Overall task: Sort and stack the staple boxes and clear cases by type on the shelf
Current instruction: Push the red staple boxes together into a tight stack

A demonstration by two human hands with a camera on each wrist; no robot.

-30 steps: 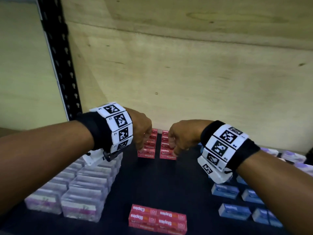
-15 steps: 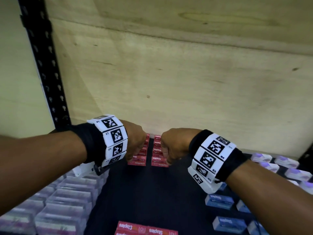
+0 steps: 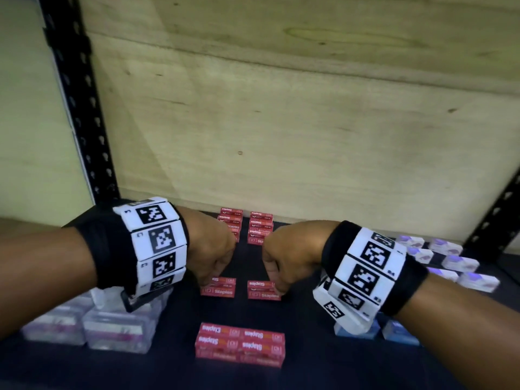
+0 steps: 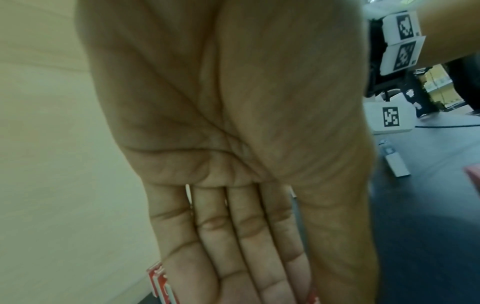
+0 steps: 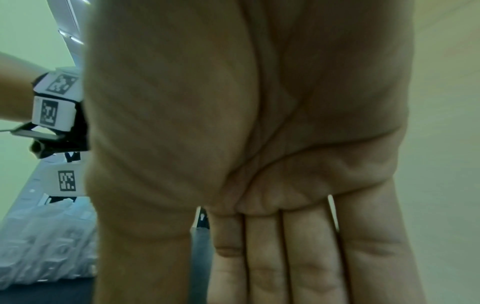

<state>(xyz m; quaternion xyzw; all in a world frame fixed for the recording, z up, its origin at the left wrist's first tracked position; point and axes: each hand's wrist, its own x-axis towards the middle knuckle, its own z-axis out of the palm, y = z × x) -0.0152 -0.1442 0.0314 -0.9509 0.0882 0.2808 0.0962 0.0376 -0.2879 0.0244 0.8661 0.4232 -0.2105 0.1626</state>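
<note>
"Staples" in white on the red staple boxes [image 3: 239, 343], upside down on the nearest block.

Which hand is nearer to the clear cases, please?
Left. The left hand is just right of the clear cases; the right hand is farther right, across the red staple boxes.

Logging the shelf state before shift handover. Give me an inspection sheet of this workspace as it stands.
Surface: dark shelf board.
Job's things: red staple boxes in two back stacks, two low stacks under the hands and one front block; clear cases grouped left; blue boxes and white-purple boxes right.
Clutter: nothing seen.
Hands: left hand and right hand each over a low stack, fingers straight; grip cannot be told.
Cables: thin dark line beyond the shelf, possibly a cable.
Surroundings: plywood back panel; black perforated uprights.
</note>
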